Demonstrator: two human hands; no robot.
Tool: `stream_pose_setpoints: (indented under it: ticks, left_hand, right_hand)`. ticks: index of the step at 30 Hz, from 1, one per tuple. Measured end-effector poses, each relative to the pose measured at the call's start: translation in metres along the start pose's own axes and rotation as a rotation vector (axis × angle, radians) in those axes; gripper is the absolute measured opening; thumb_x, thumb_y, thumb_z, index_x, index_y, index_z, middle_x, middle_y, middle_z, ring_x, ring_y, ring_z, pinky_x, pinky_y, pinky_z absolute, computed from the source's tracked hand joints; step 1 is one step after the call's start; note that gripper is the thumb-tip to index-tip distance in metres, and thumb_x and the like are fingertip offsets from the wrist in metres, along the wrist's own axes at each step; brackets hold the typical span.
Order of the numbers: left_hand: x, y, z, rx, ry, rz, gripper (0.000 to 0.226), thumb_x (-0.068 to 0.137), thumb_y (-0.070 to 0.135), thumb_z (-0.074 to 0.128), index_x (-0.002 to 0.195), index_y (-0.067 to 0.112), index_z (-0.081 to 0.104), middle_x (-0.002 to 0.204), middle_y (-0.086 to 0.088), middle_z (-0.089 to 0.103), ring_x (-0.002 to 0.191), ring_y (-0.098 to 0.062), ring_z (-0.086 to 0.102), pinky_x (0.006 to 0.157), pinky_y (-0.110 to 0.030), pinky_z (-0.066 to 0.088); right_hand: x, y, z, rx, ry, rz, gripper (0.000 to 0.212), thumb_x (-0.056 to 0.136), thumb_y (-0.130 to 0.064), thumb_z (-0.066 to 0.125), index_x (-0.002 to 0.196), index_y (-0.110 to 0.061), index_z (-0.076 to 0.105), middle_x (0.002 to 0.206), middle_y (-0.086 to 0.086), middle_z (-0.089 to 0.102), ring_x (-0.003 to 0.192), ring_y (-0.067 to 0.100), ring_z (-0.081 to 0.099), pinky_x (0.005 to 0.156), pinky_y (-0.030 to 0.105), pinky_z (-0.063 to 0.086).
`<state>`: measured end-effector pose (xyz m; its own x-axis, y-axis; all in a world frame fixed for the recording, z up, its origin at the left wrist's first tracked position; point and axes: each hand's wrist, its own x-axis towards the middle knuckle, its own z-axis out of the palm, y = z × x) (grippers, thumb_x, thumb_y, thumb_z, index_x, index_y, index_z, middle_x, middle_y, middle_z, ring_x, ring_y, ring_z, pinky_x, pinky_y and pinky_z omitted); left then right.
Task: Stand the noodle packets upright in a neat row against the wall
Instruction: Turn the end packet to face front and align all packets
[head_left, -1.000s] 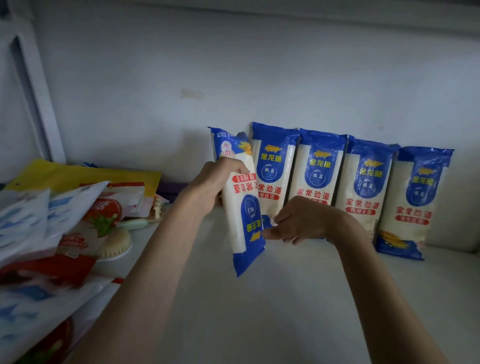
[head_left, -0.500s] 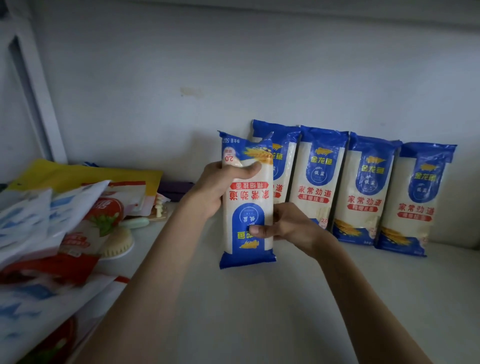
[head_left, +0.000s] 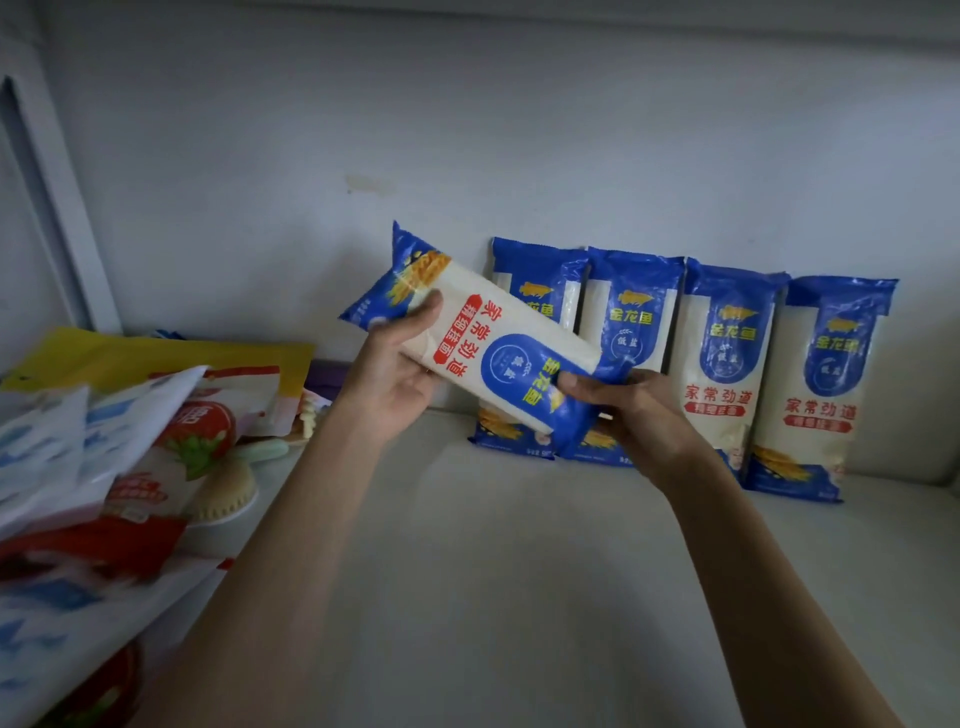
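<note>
Both hands hold one blue-and-white noodle packet in the air, tilted with its wheat-printed end up to the left. My left hand grips that upper left end. My right hand grips the lower right blue end. Behind it, several matching packets stand upright in a row against the white wall, their bottoms on the white shelf. The held packet and my right hand partly hide the two leftmost standing packets.
At the left lies a loose heap of food bags, red, white and yellow, with a round ridged item beside them. A white frame post rises at the far left. Bare shelf surface lies in front of the row.
The held packet has turned from upside-down vertical to a diagonal tilt, its wheat end swinging left. My right hand moved from its middle to its lower blue end.
</note>
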<state>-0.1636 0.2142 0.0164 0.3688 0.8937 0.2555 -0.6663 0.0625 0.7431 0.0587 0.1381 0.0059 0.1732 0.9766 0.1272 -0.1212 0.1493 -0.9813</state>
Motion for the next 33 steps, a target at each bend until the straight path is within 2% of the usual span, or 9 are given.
stream_pose_setpoints:
  ticks: [4, 9, 15, 17, 20, 24, 27, 30, 33]
  left_hand:
    - [0.002, -0.014, -0.016, -0.084, -0.106, -0.078, 0.061, 0.054, 0.018, 0.091, 0.111, 0.014, 0.070, 0.116, -0.008, 0.072, 0.111, -0.024, 0.067, 0.097, -0.035, 0.053]
    - [0.002, -0.024, -0.037, -0.077, -0.112, -0.092, 0.073, 0.040, 0.024, 0.098, 0.106, 0.018, 0.069, 0.106, -0.003, 0.074, 0.098, -0.018, 0.071, 0.080, -0.027, 0.059]
    - [0.005, -0.012, -0.033, 0.367, -0.054, -0.064, 0.074, 0.051, 0.022, 0.089, 0.121, 0.019, 0.064, 0.117, -0.001, 0.072, 0.110, -0.020, 0.067, 0.087, -0.036, 0.056]
    - [0.006, -0.009, -0.033, 0.526, 0.012, 0.014, 0.081, 0.047, 0.020, 0.094, 0.122, 0.024, 0.064, 0.122, 0.003, 0.068, 0.115, -0.015, 0.063, 0.086, -0.028, 0.054]
    - [0.004, -0.007, -0.025, 0.752, -0.067, 0.038, 0.085, 0.046, 0.019, 0.094, 0.126, 0.019, 0.064, 0.123, 0.000, 0.069, 0.115, -0.017, 0.063, 0.089, -0.026, 0.054]
    - [-0.003, -0.016, 0.012, 0.910, -0.320, -0.157, 0.059, 0.063, 0.005, 0.088, 0.119, 0.011, 0.068, 0.112, -0.004, 0.075, 0.106, -0.018, 0.070, 0.090, -0.032, 0.056]
    - [-0.003, -0.027, 0.024, 0.945, -0.221, -0.117, 0.050, 0.062, 0.012, 0.091, 0.108, 0.012, 0.072, 0.101, -0.001, 0.078, 0.094, -0.015, 0.073, 0.085, -0.035, 0.058]
    - [-0.003, -0.028, 0.014, 0.906, -0.112, -0.076, 0.053, 0.056, 0.021, 0.093, 0.105, 0.013, 0.073, 0.098, -0.001, 0.078, 0.092, -0.018, 0.074, 0.085, -0.040, 0.059]
    - [-0.001, -0.025, -0.003, 0.846, -0.012, -0.050, 0.071, 0.041, 0.037, 0.096, 0.105, 0.015, 0.073, 0.100, -0.001, 0.078, 0.095, -0.020, 0.074, 0.089, -0.046, 0.057]
  right_hand:
    - [0.000, -0.016, 0.004, 0.122, 0.151, -0.069, 0.038, 0.071, -0.022, 0.078, 0.102, -0.003, 0.065, 0.099, 0.011, 0.075, 0.094, 0.025, 0.072, 0.069, 0.031, 0.058]
    - [0.001, -0.037, 0.010, 0.080, 0.374, -0.182, 0.044, 0.076, -0.032, 0.078, 0.106, -0.002, 0.066, 0.097, 0.007, 0.076, 0.092, 0.022, 0.073, 0.087, 0.041, 0.057]
    - [-0.023, -0.073, 0.012, -0.322, 0.362, -0.536, 0.036, 0.083, -0.032, 0.072, 0.084, 0.003, 0.065, 0.072, 0.002, 0.069, 0.067, 0.011, 0.069, 0.066, 0.026, 0.054]
    - [-0.029, -0.083, 0.017, -0.545, 0.326, -0.635, 0.036, 0.083, -0.032, 0.071, 0.074, 0.000, 0.061, 0.060, -0.001, 0.059, 0.056, 0.007, 0.059, 0.053, 0.019, 0.046]
    - [-0.033, -0.090, 0.029, -0.848, 0.277, -0.673, 0.038, 0.081, -0.036, 0.073, 0.063, -0.008, 0.052, 0.050, -0.005, 0.049, 0.046, 0.009, 0.047, 0.046, 0.025, 0.039]
    - [-0.030, -0.078, 0.046, -1.046, 0.208, -0.677, 0.047, 0.080, -0.045, 0.071, 0.068, -0.005, 0.051, 0.057, 0.008, 0.053, 0.053, 0.029, 0.050, 0.050, 0.039, 0.045]
    - [-0.029, -0.073, 0.056, -1.100, 0.182, -0.672, 0.048, 0.078, -0.048, 0.071, 0.065, -0.009, 0.047, 0.055, 0.000, 0.044, 0.052, 0.018, 0.036, 0.051, 0.029, 0.034]
    - [-0.027, -0.074, 0.059, -0.926, 0.217, -0.612, 0.046, 0.071, -0.047, 0.078, 0.100, -0.014, 0.063, 0.094, -0.003, 0.059, 0.082, 0.010, 0.054, 0.059, 0.012, 0.041]
    - [-0.019, -0.068, 0.052, -0.786, 0.274, -0.518, 0.075, 0.064, -0.044, 0.083, 0.128, -0.019, 0.050, 0.121, -0.004, 0.047, 0.107, 0.010, 0.052, 0.071, 0.007, 0.044]
